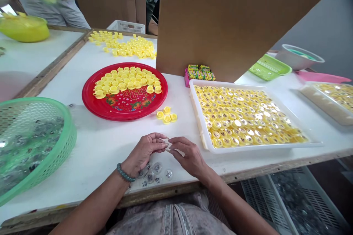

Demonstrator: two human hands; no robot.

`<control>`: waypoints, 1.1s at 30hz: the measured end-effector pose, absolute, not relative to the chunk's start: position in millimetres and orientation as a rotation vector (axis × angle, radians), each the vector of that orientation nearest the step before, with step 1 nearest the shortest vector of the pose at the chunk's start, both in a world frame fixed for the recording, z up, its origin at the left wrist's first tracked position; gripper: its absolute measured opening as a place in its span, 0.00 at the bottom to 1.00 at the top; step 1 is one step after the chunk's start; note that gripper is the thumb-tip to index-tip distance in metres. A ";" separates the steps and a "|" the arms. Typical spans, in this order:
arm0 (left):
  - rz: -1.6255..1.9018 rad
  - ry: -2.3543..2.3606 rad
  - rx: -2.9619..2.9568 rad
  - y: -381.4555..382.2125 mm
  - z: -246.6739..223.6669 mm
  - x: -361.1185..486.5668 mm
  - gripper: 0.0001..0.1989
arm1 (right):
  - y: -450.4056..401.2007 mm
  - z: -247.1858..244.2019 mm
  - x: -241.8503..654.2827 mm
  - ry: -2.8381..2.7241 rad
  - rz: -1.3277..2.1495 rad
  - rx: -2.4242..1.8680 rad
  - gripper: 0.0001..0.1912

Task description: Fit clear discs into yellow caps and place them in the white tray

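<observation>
Above the table's front edge, my left hand (146, 150), with a beaded bracelet on the wrist, and my right hand (190, 154) meet at the fingertips. Both are pinched around something small, too hidden to make out. Several clear discs (157, 168) with dark prints lie beside and below my left hand. Just beyond my fingers sit several yellow cup-shaped pieces (167, 119). Behind them is a red round tray (127, 108) with rows of similar yellow pieces. A white tray (195, 117) on the right holds many yellow pieces with printed faces.
A green basket (68, 128) of clear pieces stands left. Loose yellow pieces (132, 47) lie behind the red tray. A cardboard panel (209, 25) rises behind small colourful boxes (200, 72). Across the table, a gloved person (63, 7) holds a container.
</observation>
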State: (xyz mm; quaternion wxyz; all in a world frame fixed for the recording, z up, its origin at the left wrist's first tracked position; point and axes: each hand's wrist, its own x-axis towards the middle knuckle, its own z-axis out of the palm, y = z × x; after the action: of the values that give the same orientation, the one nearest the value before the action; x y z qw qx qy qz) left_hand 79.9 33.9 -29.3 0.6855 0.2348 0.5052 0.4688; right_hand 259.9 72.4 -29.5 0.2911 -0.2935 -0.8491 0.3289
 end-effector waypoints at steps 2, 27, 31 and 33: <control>1.051 1.103 0.567 34.2 -31.2 79.7 0.14 | 73.8 -25.8 262.0 -2.260 1.042 -0.825 0.04; 0.833 1.453 1.179 30.4 -48.0 88.1 0.11 | 54.5 -37.2 282.5 -2.698 0.873 -0.960 0.08; 0.769 1.403 1.226 26.1 -45.9 90.6 0.13 | 58.3 -33.1 280.3 -2.731 0.907 -1.116 0.08; 0.747 1.373 1.246 23.4 -44.4 93.3 0.14 | 56.2 -31.0 281.0 -2.722 0.915 -1.125 0.08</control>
State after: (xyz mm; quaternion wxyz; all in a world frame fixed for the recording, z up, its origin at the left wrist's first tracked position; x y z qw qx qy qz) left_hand 93.3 23.4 -44.4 0.5408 0.5243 0.5777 0.3145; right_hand 281.0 56.2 -31.0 0.0289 -0.3646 -0.8822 0.2965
